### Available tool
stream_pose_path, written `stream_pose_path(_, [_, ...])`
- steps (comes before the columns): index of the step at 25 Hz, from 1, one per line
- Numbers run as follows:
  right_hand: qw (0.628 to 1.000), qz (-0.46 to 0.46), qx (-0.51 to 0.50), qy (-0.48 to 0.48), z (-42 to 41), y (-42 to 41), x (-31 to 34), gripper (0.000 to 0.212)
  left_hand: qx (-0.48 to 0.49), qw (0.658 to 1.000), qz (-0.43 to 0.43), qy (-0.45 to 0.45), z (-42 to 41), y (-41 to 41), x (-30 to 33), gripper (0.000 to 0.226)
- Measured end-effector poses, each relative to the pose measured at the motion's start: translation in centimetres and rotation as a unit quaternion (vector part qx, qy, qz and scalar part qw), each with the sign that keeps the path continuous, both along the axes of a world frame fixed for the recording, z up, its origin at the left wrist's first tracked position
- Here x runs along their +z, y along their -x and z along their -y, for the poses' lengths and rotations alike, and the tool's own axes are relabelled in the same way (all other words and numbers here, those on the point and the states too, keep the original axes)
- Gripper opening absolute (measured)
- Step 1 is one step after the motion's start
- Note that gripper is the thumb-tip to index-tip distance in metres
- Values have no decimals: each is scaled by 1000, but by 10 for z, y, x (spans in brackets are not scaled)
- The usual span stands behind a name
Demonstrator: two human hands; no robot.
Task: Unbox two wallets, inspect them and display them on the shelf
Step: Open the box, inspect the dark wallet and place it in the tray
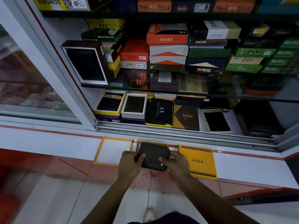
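Note:
A black wallet (153,156) is held over the white ledge (242,164), just above a yellow box base whose rim (142,143) shows behind it. My left hand (129,165) grips its left edge and my right hand (175,164) grips its right edge, thumbs on top. To the left lies an open yellow box part with a white inside (113,151). To the right lies a yellow lid marked BALISI (199,161), flat on the ledge.
Behind the ledge is a display cabinet with a sliding glass door (32,78) pushed left. Its bottom shelf holds open boxed wallets (111,102) (135,105), an AX box (160,112) and a phone-like item (216,120). Stacked boxes fill the glass shelf (161,90) above.

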State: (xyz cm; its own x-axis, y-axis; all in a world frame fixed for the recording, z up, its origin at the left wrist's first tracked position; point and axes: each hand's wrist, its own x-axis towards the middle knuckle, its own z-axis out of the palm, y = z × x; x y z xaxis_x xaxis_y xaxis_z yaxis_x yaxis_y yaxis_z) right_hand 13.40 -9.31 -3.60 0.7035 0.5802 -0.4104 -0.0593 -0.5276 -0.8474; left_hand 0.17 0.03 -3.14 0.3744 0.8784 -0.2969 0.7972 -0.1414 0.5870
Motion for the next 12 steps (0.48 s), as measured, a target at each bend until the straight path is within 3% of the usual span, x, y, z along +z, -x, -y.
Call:
stream_pose_path(2, [1000,17,6,12,-7,3,1,34,-10,1000,9,-6,-3,-6,-4,28])
stream_pose_path(6, [992,80,64,74,-14,-6,8,32,25,999,31,-5,-8,-12,-2,49])
stream_pose_path(8, [994,60,43,75,-14,-10,10,37,32,999,27,0,-9,-9,-1,52])
stream_pose_path(12, [999,-47,-17,-13,-23,5,27,38,60,994,89,-35,-17,15,20,35])
